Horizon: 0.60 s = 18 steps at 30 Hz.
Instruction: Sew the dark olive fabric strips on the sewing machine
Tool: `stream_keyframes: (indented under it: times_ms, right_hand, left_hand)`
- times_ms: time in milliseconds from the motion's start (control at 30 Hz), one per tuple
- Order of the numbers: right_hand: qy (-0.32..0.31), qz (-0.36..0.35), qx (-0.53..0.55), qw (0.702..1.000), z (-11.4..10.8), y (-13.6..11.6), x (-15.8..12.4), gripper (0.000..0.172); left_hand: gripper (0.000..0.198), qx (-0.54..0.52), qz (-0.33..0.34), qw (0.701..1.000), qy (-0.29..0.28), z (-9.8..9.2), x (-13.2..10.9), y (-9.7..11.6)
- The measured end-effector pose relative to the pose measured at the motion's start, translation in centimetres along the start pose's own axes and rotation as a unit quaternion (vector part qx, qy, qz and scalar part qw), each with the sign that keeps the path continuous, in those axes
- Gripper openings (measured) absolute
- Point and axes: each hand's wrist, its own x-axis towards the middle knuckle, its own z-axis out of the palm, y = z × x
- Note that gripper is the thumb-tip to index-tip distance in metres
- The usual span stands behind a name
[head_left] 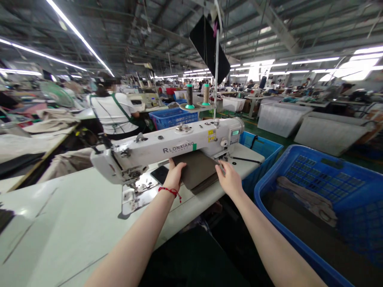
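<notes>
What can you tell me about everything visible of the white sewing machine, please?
The white sewing machine has a long arm that looks like painted metal and stands on a pale table. Dark letters on its front read RLONXIANG, and it has a yellow label and a small lit screen at the right end. Its needle end, at left, sits over a shiny metal plate. A brown cloth lies under the arm, with the left hand on it.

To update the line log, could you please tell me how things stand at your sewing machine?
Left hand and right hand at the edges of the brown fabric piece. Fabric on the machine table, under the sewing machine arm. Black pad beside it.
</notes>
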Motion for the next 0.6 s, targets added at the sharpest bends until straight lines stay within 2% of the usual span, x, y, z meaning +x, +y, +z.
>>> stream_keyframes:
  times_ms: [67, 100, 167, 200, 300, 400, 500, 567, 600]
  right_hand:
    - [-0.054, -0.1, -0.069, 0.991, -0.6, -1.0, -0.6, 0.055]
    - [-0.095, -0.158, -0.117, 0.976, -0.7, -1.4, -0.8, 0.059]
    - [-0.159, -0.254, -0.221, 0.928, -0.8, -1.7, -0.9, 0.059]
    - [-0.169, -0.281, -0.262, 0.908, -0.8, -1.7, -0.9, 0.057]
    - [-0.161, -0.33, -0.324, 0.872, -0.9, -1.9, -0.6, 0.046]
    - [-0.155, -0.354, -0.325, 0.863, -2.0, -3.3, -1.6, 0.036]
    - [-0.167, -0.38, -0.305, 0.857, -3.5, -6.1, -4.9, 0.04]
    - [-0.206, -0.378, -0.271, 0.861, -3.9, -7.9, -8.3, 0.045]
    - [-0.245, -0.366, -0.244, 0.864, -3.8, -8.6, -10.0, 0.046]
  left_hand:
    - [0.055, -0.035, 0.003, 0.999, 0.0, -0.6, -0.4, 0.3]
    - [0.05, -0.052, 0.005, 0.999, -0.001, -0.8, -0.6, 0.5]
    - [0.037, -0.081, 0.006, 0.997, -0.009, -1.3, -1.2, 1.0]
    - [0.032, -0.093, 0.004, 0.995, -0.016, -1.6, -1.5, 1.2]
    - [0.029, -0.119, -0.014, 0.992, -0.039, -2.3, -2.1, 2.0]
    - [0.029, -0.13, -0.052, 0.989, -0.05, -3.2, -2.4, 2.8]
    - [0.029, -0.132, -0.096, 0.985, -0.063, -4.4, -3.3, 3.7]
    - [0.03, -0.129, -0.121, 0.982, -0.068, -5.7, -5.1, 4.3]
    - [0.033, -0.125, -0.134, 0.981, -0.069, -6.6, -6.5, 4.5]
